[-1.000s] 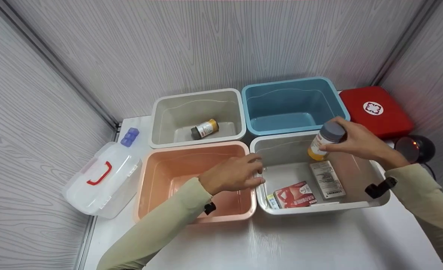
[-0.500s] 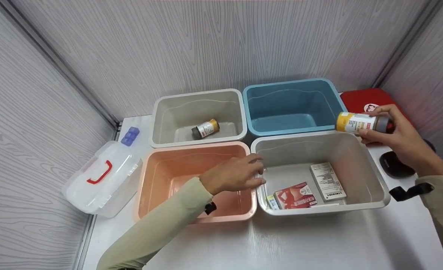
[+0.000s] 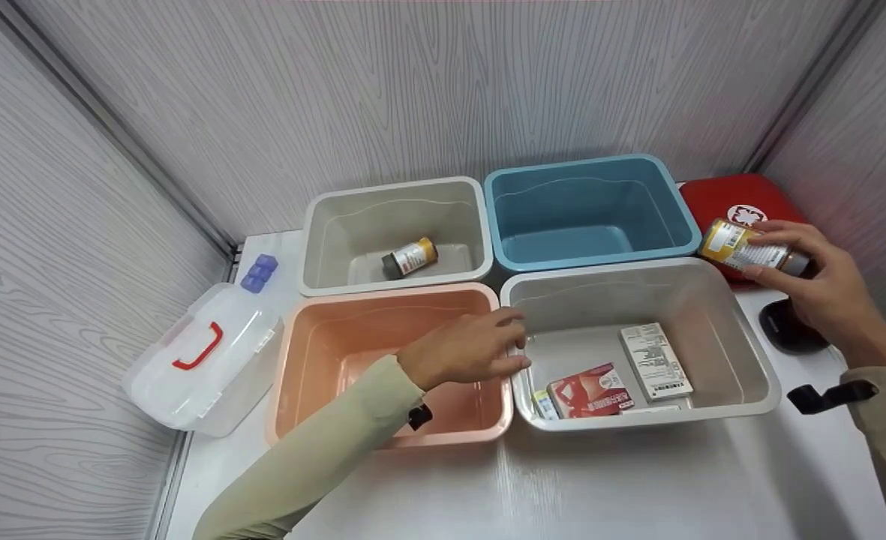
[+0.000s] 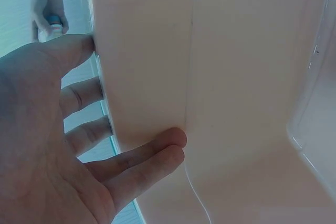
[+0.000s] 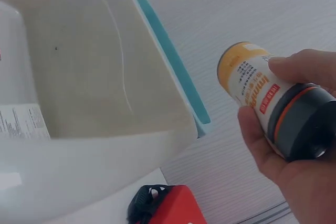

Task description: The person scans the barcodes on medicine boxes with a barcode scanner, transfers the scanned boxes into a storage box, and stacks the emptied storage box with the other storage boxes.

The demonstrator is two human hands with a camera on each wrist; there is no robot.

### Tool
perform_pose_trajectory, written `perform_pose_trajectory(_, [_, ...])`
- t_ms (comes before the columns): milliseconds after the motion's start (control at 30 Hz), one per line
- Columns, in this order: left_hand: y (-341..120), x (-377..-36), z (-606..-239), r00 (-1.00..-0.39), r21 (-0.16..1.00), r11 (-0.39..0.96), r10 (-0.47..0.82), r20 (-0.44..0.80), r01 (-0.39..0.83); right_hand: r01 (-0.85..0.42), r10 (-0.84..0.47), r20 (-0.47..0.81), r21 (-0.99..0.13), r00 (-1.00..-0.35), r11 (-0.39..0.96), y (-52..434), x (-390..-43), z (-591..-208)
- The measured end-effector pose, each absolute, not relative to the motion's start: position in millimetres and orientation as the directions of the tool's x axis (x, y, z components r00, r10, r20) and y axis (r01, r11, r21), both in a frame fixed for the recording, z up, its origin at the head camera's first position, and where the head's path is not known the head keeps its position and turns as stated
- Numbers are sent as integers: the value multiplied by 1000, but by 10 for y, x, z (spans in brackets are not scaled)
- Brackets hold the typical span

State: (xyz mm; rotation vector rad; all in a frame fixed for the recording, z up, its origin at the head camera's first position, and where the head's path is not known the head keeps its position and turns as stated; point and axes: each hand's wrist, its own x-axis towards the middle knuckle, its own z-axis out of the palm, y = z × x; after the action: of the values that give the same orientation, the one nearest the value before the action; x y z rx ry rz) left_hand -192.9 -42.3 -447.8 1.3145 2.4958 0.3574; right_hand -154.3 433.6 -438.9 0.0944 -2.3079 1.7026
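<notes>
My right hand [image 3: 780,262] grips a pill bottle [image 3: 728,241] with a yellow base and a dark cap. The bottle is tipped on its side, in the air just right of the blue bin [image 3: 585,202] and in front of the red first-aid case [image 3: 743,204]. The right wrist view shows the bottle [image 5: 247,77] pinched between thumb [image 5: 252,129] and fingers. My left hand [image 3: 521,346] rests with straight fingers on the rim between the pink bin [image 3: 390,294] and the front grey bin [image 3: 638,268]. In the left wrist view its fingers [image 4: 136,156] lie flat against the pink wall.
The front grey bin holds a red box [image 3: 589,390] and a white box [image 3: 654,360]. A second bottle [image 3: 409,257] lies in the back grey bin [image 3: 394,202]. A clear case with a red handle [image 3: 202,360] sits at left. A black round object [image 3: 788,330] is under my right hand.
My right hand has carried the bottle from above the front grey bin out to the right and turned it onto its side. My left hand has stayed on the bin rims.
</notes>
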Motion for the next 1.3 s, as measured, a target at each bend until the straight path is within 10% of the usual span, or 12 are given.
perform_pose_trajectory(267, [-422,-1927,-4477,-542,346,556,828,-146,756,-203,227,273,-936,-935,288,4444,-1506,-4473])
perform_pose_trajectory(600, [-424,-1927,-4486,-546,362,560,824,-151,745,-74,279,14,-976,-960,-206,4609,-1368,-4694])
perform_pose_trajectory(967, [-424,-1931,-4482,-536,350,548,833,-138,760,-222,311,46,-800,-949,-558,4641,-1149,-5138])
perform_pose_trajectory(1300, [-422,-1915,-4478,-539,352,547,832,-129,760,-145,317,-222,-562,-922,-814,4598,-950,-5467])
